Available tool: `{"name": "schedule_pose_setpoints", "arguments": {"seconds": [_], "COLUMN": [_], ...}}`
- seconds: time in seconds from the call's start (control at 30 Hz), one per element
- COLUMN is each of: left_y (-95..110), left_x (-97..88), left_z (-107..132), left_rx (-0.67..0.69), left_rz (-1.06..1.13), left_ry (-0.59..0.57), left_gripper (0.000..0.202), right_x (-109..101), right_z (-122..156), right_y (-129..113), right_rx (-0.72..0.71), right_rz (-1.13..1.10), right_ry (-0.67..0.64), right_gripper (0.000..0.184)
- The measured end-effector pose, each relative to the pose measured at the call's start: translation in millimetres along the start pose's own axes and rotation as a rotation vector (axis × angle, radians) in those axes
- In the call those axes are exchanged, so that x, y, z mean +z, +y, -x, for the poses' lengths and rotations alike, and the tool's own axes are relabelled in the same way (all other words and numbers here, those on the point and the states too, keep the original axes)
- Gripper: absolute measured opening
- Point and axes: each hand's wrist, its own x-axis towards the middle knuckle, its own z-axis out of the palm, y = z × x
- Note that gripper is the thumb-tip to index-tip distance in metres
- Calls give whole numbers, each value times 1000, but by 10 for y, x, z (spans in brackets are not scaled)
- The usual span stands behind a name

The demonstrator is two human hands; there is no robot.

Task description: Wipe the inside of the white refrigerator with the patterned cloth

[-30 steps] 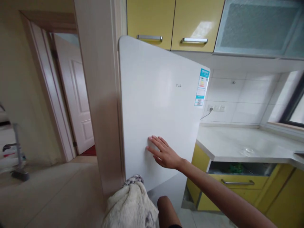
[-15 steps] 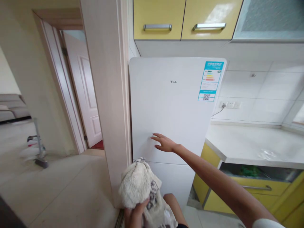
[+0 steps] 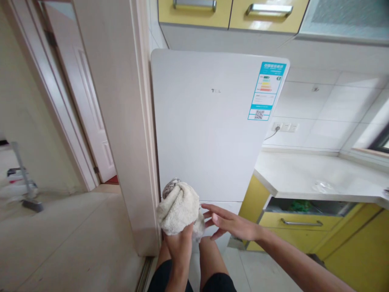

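A bunched cream and grey towel (image 3: 181, 207) is held up in front of the fridge's lower left side. My left hand (image 3: 180, 242) is closed around it from below, its fingers partly hidden by the cloth. Just to the right, my right hand (image 3: 229, 223) reaches toward the towel with fingers spread; whether the fingertips touch the cloth I cannot tell. Behind both hands stands a white fridge (image 3: 206, 142), its two doors closed, with a blue energy label (image 3: 266, 91) at the upper right.
Left of the fridge rises a wooden door frame (image 3: 121, 101). Yellow wall cabinets (image 3: 194, 12) hang above. A white counter (image 3: 298, 174) with a yellow drawer (image 3: 298, 222) stands on the right. A broom (image 3: 32, 205) is on the floor at far left.
My right hand has come away from the fridge door, down to beside the towel. My left hand has lifted the towel slightly. The view has tilted down and shifted right.
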Motion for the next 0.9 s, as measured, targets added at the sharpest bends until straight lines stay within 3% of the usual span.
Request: {"name": "schedule_pose_setpoints", "arguments": {"seconds": [0.07, 0.17, 0.33, 0.43, 0.53, 0.6, 0.77, 0.9], "left_y": [-31, -16, 140, 188, 198, 209, 139, -254], "left_x": [71, 201, 439, 550, 632, 678, 744, 716], "left_z": [116, 251, 249, 246, 323, 388, 405, 300], "left_rx": [13, 105, 368, 404, 308, 226, 191, 3], "left_rz": [-57, -159, -275, -271, -126, 12, 125, 127], "left_ry": [-172, -412, -667, -673, -621, -582, -452, -450], "left_gripper": [48, 45, 51, 72, 104, 113, 102, 84], "right_x": [38, 95, 131, 106, 42, -37, -429, -1016], "right_z": [103, 165, 177, 189, 214, 245, 386, 532], "right_y": [55, 97, 26, -12, -9, 2, -19, -110], "right_rx": [-45, -103, -190, -226, -248, -263, -337, -483], "right_rz": [-36, -212, -488, -524, -575, -622, -594, -449], "right_ry": [19, 150, 414, 595, 713, 760, 977, 1193], "right_gripper": [93, 99, 68, 59, 55, 56, 51, 49]}}
